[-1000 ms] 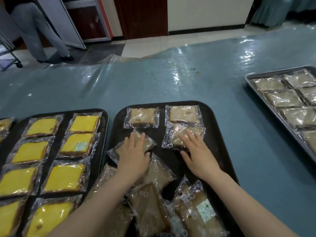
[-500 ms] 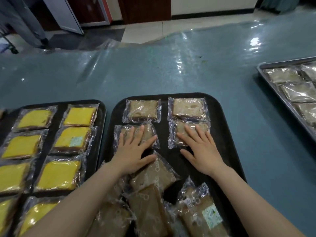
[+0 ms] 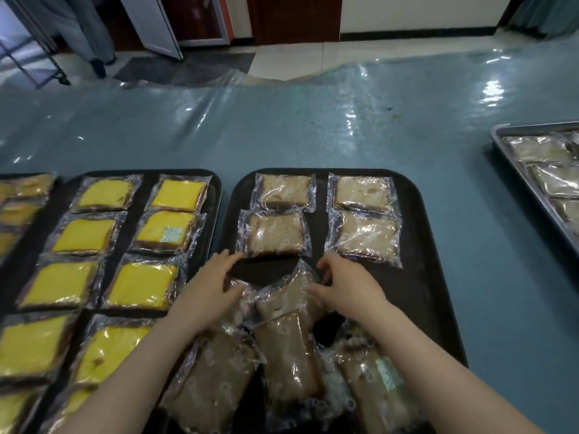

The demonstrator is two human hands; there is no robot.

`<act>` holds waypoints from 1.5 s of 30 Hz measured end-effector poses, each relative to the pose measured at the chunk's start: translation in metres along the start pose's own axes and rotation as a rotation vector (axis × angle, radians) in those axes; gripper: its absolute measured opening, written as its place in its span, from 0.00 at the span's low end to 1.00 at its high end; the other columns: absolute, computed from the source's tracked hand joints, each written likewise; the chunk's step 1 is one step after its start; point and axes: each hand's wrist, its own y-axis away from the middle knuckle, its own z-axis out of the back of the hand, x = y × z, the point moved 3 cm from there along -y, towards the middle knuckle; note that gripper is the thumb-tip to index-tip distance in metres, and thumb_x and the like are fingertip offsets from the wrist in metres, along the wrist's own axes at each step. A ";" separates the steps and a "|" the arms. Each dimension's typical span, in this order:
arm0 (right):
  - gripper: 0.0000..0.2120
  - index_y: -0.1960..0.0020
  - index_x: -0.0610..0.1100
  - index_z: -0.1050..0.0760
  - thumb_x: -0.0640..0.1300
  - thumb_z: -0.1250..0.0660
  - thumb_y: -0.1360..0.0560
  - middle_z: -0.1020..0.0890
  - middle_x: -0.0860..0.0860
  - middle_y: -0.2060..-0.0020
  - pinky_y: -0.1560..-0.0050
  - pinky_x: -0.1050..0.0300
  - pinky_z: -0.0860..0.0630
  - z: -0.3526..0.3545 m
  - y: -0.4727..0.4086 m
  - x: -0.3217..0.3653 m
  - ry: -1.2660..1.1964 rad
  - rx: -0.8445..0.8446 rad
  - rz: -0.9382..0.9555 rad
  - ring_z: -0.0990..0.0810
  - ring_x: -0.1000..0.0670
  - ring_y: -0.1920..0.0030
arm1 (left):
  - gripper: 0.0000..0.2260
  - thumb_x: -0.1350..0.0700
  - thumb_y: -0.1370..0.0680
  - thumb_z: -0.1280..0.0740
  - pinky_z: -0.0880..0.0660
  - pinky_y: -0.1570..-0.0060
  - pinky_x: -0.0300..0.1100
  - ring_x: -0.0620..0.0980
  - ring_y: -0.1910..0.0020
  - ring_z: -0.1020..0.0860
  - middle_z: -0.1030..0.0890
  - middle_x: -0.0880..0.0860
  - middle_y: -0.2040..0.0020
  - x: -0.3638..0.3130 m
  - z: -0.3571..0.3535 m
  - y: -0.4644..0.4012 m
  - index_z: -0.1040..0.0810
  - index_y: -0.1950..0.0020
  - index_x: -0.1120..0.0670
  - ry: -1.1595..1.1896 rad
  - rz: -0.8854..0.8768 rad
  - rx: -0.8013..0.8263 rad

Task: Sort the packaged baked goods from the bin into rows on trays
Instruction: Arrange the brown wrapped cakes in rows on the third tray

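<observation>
A black tray (image 3: 419, 277) holds two rows of two wrapped brown cake slices, such as the near left one (image 3: 275, 234) and the near right one (image 3: 365, 236). A loose pile of the same packets (image 3: 282, 355) fills the tray's near half. My left hand (image 3: 210, 289) lies at the pile's left edge, fingers straight, thumb touching a packet. My right hand (image 3: 347, 286) curls its fingers round the far edge of the topmost brown packet (image 3: 288, 296), thumb on its top. Both hands sit just short of the second row.
To the left, another black tray (image 3: 216, 189) carries rows of wrapped yellow cake slices (image 3: 144, 286). A metal tray (image 3: 501, 142) of wrapped slices stands at the right edge. The table has a blue plastic-covered top (image 3: 313, 136). A person's legs (image 3: 91, 32) stand at the far left.
Both hands have drawn back from the second-row packets they were pressing flat, down to the pile. The right hand has taken hold of the top packet.
</observation>
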 end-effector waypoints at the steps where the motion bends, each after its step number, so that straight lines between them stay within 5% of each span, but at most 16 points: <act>1: 0.20 0.41 0.49 0.30 0.55 0.30 0.28 0.22 0.53 0.52 0.56 0.53 0.25 -0.008 0.003 0.003 0.002 0.057 -0.014 0.23 0.50 0.53 | 0.30 0.46 0.24 0.34 0.41 0.29 0.48 0.47 0.25 0.46 0.48 0.47 0.22 0.006 0.000 0.012 0.43 0.25 0.43 -0.004 0.026 0.016; 5: 0.22 0.43 0.47 0.31 0.54 0.26 0.30 0.21 0.50 0.52 0.53 0.49 0.22 -0.018 0.015 0.004 -0.022 0.119 -0.094 0.21 0.48 0.53 | 0.33 0.45 0.25 0.33 0.37 0.35 0.44 0.47 0.25 0.44 0.58 0.45 0.22 0.006 -0.013 0.043 0.45 0.24 0.43 -0.087 -0.008 0.046; 10: 0.16 0.60 0.50 0.32 0.53 0.25 0.33 0.24 0.55 0.63 0.69 0.60 0.32 -0.017 0.048 -0.012 -0.001 0.172 -0.135 0.26 0.56 0.64 | 0.36 0.50 0.28 0.29 0.32 0.43 0.37 0.46 0.28 0.37 0.57 0.42 0.23 -0.005 -0.029 0.057 0.45 0.26 0.39 0.026 -0.108 0.043; 13: 0.14 0.61 0.50 0.31 0.50 0.25 0.34 0.24 0.56 0.65 0.69 0.63 0.35 -0.009 0.067 -0.026 -0.154 0.060 -0.166 0.26 0.59 0.64 | 0.38 0.52 0.28 0.28 0.30 0.47 0.33 0.39 0.35 0.32 0.59 0.39 0.24 -0.018 -0.036 0.057 0.46 0.26 0.37 -0.024 -0.255 0.119; 15: 0.13 0.57 0.48 0.29 0.49 0.25 0.32 0.22 0.53 0.62 0.68 0.61 0.33 0.007 0.073 -0.039 -0.290 -0.101 -0.242 0.24 0.55 0.62 | 0.39 0.53 0.27 0.28 0.32 0.44 0.33 0.36 0.35 0.35 0.61 0.39 0.25 -0.028 -0.035 0.052 0.48 0.25 0.38 -0.122 -0.357 0.163; 18: 0.26 0.38 0.44 0.33 0.47 0.25 0.31 0.22 0.47 0.47 0.56 0.54 0.26 0.030 0.078 -0.058 -0.276 -0.307 -0.351 0.22 0.46 0.49 | 0.37 0.59 0.25 0.33 0.55 0.28 0.41 0.46 0.24 0.54 0.60 0.48 0.23 -0.044 -0.033 0.045 0.51 0.23 0.45 -0.376 -0.432 0.024; 21: 0.44 0.22 0.46 0.52 0.48 0.27 0.28 0.37 0.41 0.28 0.32 0.45 0.36 0.036 0.083 -0.065 -0.014 -0.427 -0.327 0.36 0.40 0.30 | 0.35 0.60 0.23 0.35 0.54 0.27 0.51 0.57 0.24 0.54 0.56 0.56 0.22 -0.050 -0.033 0.048 0.53 0.23 0.48 -0.436 -0.169 -0.157; 25: 0.32 0.23 0.53 0.48 0.53 0.38 0.22 0.45 0.46 0.23 0.26 0.42 0.45 0.017 0.076 -0.056 0.108 -0.248 -0.142 0.48 0.40 0.24 | 0.34 0.46 0.21 0.42 0.51 0.29 0.61 0.64 0.25 0.53 0.56 0.58 0.22 -0.049 -0.058 0.064 0.60 0.23 0.47 -0.365 0.081 -0.036; 30: 0.30 0.23 0.56 0.50 0.58 0.42 0.21 0.56 0.48 0.22 0.27 0.37 0.54 -0.001 0.067 -0.055 0.230 -0.046 -0.116 0.60 0.39 0.24 | 0.34 0.39 0.21 0.49 0.56 0.30 0.62 0.62 0.24 0.57 0.59 0.54 0.22 -0.039 -0.071 0.061 0.67 0.24 0.46 -0.366 0.071 0.075; 37: 0.25 0.26 0.60 0.41 0.56 0.39 0.22 0.51 0.52 0.22 0.27 0.38 0.52 -0.001 0.068 -0.060 0.224 -0.068 -0.011 0.57 0.44 0.23 | 0.41 0.35 0.24 0.41 0.59 0.29 0.60 0.54 0.24 0.62 0.67 0.48 0.24 -0.037 -0.063 0.028 0.68 0.26 0.43 -0.373 -0.169 0.322; 45: 0.30 0.23 0.58 0.60 0.57 0.48 0.19 0.64 0.48 0.23 0.31 0.38 0.68 -0.011 0.058 -0.055 0.301 -0.071 -0.045 0.71 0.42 0.27 | 0.37 0.47 0.21 0.38 0.59 0.29 0.48 0.46 0.26 0.62 0.64 0.44 0.26 -0.059 -0.058 -0.004 0.65 0.26 0.41 -0.553 -0.579 0.318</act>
